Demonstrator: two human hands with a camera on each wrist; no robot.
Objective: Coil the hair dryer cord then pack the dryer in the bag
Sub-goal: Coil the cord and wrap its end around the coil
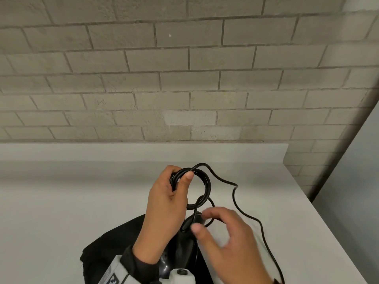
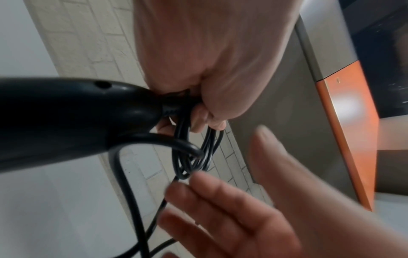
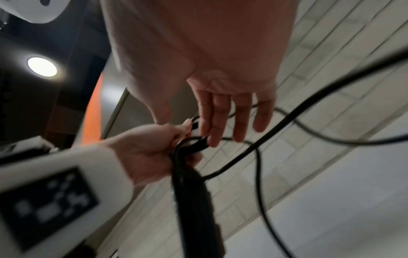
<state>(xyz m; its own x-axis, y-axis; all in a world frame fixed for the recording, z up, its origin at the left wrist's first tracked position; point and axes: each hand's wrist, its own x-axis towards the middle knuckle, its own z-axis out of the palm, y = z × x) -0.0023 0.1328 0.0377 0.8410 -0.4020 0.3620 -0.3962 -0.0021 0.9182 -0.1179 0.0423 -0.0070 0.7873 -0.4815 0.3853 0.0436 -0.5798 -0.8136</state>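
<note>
In the head view my left hand [image 1: 174,193] is raised above the table and grips several loops of the black cord [image 1: 207,186] in its curled fingers. The black hair dryer [image 1: 187,242] hangs below it, handle end up. It is over the black bag [image 1: 114,240]. My right hand [image 1: 217,226] hovers by the handle end with its fingers spread and relaxed, holding nothing. The left wrist view shows the left hand [image 2: 212,78] closed round the loops [image 2: 192,157] beside the dryer handle [image 2: 66,113]. In the right wrist view the straight fingers [image 3: 220,120] reach the coil. The loose cord [image 1: 260,224] trails right.
The white table [image 1: 61,201] stands against a grey brick wall [image 1: 184,78]. Its right edge [image 1: 328,212] runs diagonally toward me. The slack cord drops toward the near right corner. An orange and grey panel [image 2: 348,122] stands to the side.
</note>
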